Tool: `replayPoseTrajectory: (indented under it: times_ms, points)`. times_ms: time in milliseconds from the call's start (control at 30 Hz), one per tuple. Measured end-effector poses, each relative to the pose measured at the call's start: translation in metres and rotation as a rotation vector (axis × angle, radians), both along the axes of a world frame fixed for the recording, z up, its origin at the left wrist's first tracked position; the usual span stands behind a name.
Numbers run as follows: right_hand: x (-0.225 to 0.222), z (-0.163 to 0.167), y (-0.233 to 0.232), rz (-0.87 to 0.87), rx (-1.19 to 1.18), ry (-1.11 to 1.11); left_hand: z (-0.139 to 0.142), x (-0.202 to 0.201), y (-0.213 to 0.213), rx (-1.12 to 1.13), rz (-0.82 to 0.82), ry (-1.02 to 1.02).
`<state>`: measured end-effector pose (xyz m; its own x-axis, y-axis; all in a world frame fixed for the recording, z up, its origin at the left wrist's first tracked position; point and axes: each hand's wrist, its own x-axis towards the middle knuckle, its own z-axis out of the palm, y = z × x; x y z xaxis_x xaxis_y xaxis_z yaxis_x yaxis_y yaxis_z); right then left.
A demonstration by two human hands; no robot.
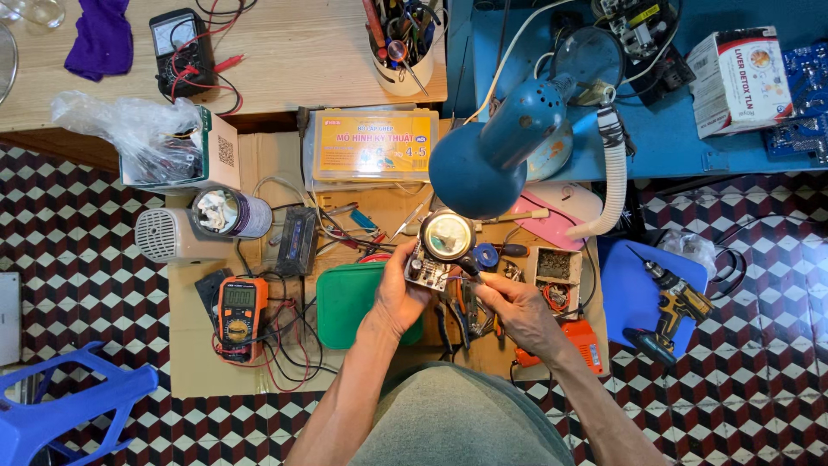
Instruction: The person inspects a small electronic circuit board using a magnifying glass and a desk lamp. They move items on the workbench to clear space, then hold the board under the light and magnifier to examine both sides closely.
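The person sits on the floor, knees toward the work, with both forearms reaching forward over a sheet of cardboard [194, 362] laid on the patterned tiles. The left hand [398, 298] is closed around a small circuit board [423, 269], gripping it from below and from the left, so the board sits just ahead of the palm, tilted up toward the face. The right hand [516, 306] lies just to the right of it, fingers curled and pinched toward the board's right edge; what it pinches is too small to tell, perhaps a thin tool or lead. So the board lies between the two hands, held by the left and approached from the right, its longer side running roughly from near-left to far-right.

Directly beyond the board, touching or nearly so, a round magnifier [447, 235] faces up. A green lid [349, 302] lies under the left wrist, an orange multimeter [241, 312] well to the left, and an orange tool [580, 341] just beside the right wrist. A cordless drill [673, 306] rests on a blue pad further right.

Further off, a blue desk lamp [504, 147] hangs over the work, and a yellow parts box [373, 147] stands against the wooden table [293, 52].
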<state>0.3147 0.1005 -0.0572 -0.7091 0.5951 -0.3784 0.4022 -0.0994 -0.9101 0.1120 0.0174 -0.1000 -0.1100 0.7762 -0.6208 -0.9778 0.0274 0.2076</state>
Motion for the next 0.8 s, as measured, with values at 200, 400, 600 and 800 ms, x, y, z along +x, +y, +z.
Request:
replayPoseTrajectory:
  times_ms: [200,400,600,800]
  points:
    - [-0.003,-0.016,0.003,-0.018,-0.051,-0.055,-0.008,-0.001,0.0,0.039,-0.004,-0.003]
    - [0.0,-0.034,0.004,-0.023,-0.026,-0.005,-0.01,-0.002,-0.001,0.022,0.021,-0.007]
    - [0.001,-0.047,0.005,-0.046,-0.058,0.011,-0.011,-0.002,0.003,0.012,0.048,-0.008]
    - [0.0,-0.049,0.006,-0.094,-0.044,-0.035,-0.014,0.001,0.01,-0.004,0.06,-0.013]
